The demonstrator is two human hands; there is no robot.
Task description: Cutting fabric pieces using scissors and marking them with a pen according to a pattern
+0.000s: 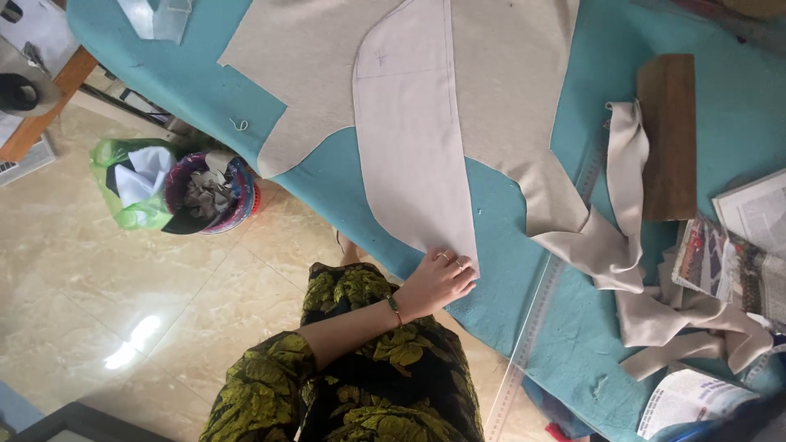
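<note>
Left hand perhaps pinching pattern piece

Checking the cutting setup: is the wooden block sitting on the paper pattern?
No, the wooden block lies on the teal table, apart from the pattern.

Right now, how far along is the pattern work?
Done: the paper pattern lies flat on the beige fabric, and cut strips are piled aside. In hand: one hand presses the pattern's lower tip. Left: the fabric around the pattern looks uncut.
</note>
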